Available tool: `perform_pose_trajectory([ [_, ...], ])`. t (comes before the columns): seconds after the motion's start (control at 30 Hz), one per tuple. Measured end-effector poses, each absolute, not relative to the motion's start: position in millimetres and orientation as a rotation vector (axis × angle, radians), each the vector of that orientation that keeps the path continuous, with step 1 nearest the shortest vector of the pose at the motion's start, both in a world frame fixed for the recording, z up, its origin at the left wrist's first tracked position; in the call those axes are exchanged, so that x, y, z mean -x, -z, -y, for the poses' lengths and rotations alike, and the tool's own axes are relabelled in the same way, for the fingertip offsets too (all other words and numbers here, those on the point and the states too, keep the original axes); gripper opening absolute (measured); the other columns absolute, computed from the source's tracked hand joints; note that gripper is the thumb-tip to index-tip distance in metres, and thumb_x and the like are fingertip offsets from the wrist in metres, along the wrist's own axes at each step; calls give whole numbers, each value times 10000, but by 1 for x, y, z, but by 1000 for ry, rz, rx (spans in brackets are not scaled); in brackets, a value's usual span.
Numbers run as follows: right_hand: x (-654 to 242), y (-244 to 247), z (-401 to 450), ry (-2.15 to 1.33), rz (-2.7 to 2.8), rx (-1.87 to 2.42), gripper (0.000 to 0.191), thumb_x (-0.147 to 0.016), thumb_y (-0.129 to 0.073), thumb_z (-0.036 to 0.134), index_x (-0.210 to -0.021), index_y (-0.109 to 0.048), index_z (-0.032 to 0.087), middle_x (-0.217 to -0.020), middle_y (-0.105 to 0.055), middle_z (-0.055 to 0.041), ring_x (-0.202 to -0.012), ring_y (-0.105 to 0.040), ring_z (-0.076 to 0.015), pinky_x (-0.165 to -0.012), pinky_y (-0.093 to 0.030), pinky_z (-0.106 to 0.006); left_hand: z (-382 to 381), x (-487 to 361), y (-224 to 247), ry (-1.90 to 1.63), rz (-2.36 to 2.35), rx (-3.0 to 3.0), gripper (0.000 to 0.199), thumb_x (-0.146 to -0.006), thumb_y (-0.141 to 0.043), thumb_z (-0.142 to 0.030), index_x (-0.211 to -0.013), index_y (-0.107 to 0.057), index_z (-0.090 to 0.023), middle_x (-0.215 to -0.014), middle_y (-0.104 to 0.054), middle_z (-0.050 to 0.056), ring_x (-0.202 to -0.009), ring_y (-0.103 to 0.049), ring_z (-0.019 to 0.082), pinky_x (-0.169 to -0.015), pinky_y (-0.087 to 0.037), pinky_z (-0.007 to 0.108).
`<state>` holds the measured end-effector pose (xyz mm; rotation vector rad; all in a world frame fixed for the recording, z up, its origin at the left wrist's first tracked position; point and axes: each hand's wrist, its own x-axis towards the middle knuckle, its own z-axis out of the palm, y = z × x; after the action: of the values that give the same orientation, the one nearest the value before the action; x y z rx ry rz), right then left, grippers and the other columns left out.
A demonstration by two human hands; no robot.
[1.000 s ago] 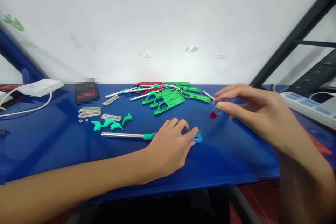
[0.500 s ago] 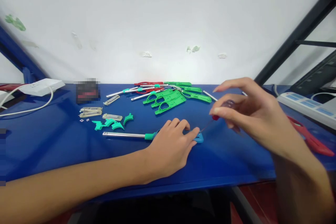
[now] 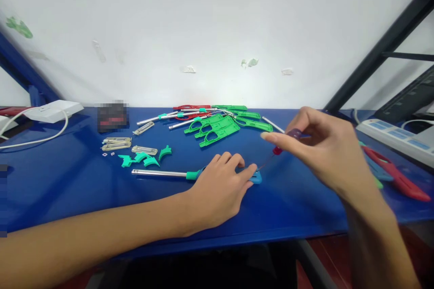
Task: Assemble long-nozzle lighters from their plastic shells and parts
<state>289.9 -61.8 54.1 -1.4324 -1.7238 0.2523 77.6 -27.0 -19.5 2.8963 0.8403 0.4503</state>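
A long-nosed lighter with a blue handle (image 3: 257,177), a teal collar (image 3: 193,175) and a silver tube (image 3: 159,173) lies across the table's front part. My left hand (image 3: 222,185) is closed over its handle and presses it to the tabletop, hiding most of the handle. In my right hand (image 3: 315,144) is a thin screwdriver (image 3: 277,150) with a clear reddish-purple handle, held between bent fingers and thumb. Its slim shaft slants down left, the tip meeting the handle's right end beside my left fingertips. Whether the tip sits in a screw is too small to tell.
Behind lie green handle shells (image 3: 220,131), silver tubes (image 3: 190,122), clear fuel tanks (image 3: 117,143) and teal triggers (image 3: 145,158). Red and blue handle pieces (image 3: 395,174) lie at right by a power strip (image 3: 400,137). A white box (image 3: 57,110) with a cable stands left.
My right hand has shifted its grip on the screwdriver handle; its raised fingers have curled in and the wrist has turned, uncovering more handle pieces at right. My left hand stays put.
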Motion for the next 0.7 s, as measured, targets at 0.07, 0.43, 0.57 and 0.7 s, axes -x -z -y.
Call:
perform_pose_trajectory([
  [0.07,-280,-54,62,-310,1674,1403,470,-893,-783,601,-728,-471,291,-796,-703,-8,-730,-664,-235,-653,-534,-409,27,-77,19,-433,-844,-2894,396,-1127,-434,-293,-1463,-609,-177,-1273,-635,125,-1053,-570,306,-939,-516,505],
  [0.43,-304,-68,77,-538,1930,1266,284,-1033,-602,548,-1006,-811,357,-914,-768,-27,-679,-704,-193,-608,-603,-343,28,-77,18,-435,-831,-2906,387,-1120,-449,-277,-1463,-603,-186,-1253,-634,114,-1038,-567,299,-922,-521,491],
  [0.57,-315,-71,77,-414,1915,1343,272,-1022,-624,541,-1042,-828,361,-831,-761,-26,-711,-728,-217,-657,-617,-353,27,-77,19,-456,-832,-2911,378,-1119,-448,-269,-1452,-607,-185,-1240,-632,112,-1025,-563,295,-917,-519,487],
  [0.7,-316,-72,73,-225,1829,1408,311,-1001,-640,559,-962,-824,311,-751,-746,-20,-663,-700,-196,-662,-591,-319,25,-77,20,-457,-822,-2910,381,-1125,-437,-281,-1451,-604,-176,-1244,-632,119,-1035,-562,296,-924,-519,486],
])
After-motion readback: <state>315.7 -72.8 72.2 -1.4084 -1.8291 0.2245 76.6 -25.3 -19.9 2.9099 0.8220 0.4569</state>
